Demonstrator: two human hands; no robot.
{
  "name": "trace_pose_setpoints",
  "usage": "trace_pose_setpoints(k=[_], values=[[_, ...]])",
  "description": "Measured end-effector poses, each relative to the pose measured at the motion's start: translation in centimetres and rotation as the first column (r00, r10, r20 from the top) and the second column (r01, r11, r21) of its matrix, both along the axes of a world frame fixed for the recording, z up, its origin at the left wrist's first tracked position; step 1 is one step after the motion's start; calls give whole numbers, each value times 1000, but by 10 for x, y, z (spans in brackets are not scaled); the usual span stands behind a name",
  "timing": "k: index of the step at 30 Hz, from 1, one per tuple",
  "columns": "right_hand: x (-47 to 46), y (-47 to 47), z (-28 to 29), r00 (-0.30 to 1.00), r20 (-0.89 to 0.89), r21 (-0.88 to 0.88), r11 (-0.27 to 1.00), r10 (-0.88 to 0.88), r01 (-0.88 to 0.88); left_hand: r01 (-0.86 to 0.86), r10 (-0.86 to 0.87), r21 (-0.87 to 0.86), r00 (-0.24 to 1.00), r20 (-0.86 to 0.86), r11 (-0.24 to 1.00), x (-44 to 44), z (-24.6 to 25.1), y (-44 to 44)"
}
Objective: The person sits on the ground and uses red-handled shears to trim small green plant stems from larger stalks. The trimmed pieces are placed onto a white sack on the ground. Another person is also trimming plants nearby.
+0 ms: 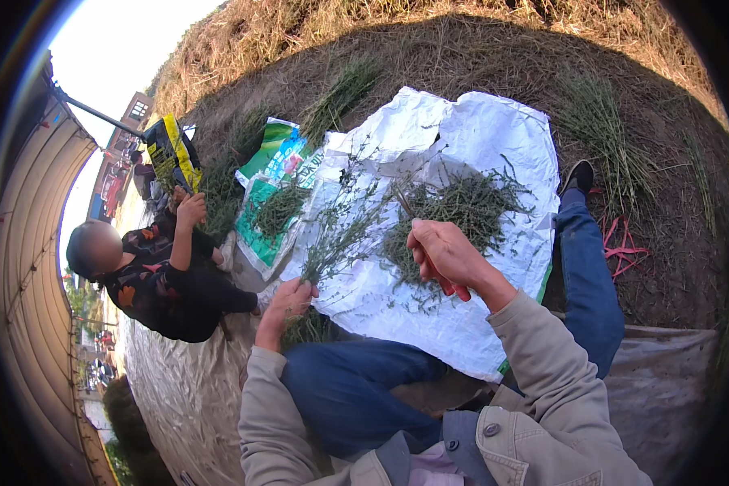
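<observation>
My left hand [290,302] is closed around the lower stems of a bunch of green plant stalks [340,234], whose tops fan out over a white woven sheet [376,304]. In my right hand [446,252] are red-handled scissors [444,280], their metal blades pointing up and left; whether the blades are apart is hard to tell. Just beyond that hand, a heap of cut green sprigs [474,203] lies on the sheet. Small loose bits are scattered around the heap.
At the left a co-worker [170,267] holds stalks beside a black and yellow bag [173,152]. Green printed sacking [261,243] bears more sprigs. Stalk bundles [604,130] and red ties [622,249] lie on the ground. My legs flank the sheet.
</observation>
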State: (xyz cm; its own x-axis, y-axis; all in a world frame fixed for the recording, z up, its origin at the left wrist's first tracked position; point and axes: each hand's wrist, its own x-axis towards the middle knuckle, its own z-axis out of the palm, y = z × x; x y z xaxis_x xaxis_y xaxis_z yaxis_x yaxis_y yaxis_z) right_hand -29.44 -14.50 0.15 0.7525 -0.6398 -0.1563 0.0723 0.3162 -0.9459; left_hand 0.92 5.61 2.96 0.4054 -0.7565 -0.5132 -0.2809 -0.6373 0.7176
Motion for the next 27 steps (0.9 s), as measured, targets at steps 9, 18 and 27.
trace_pose_setpoints(k=[9, 18, 27], values=[[21, -7, -4, 962, -157, 25, 975, 223, -222, 172, -152, -49, 949, 275, 984, 0, -1, -5], [35, -14, -20, 974, -147, 30, 985, 172, -169, 301, -253, -41, 861, 440, 953, -10, 7, -9], [10, -33, -46, 969, -59, 215, 945, -241, 248, 452, -263, 4, 514, 817, 892, -9, 2, -7]])
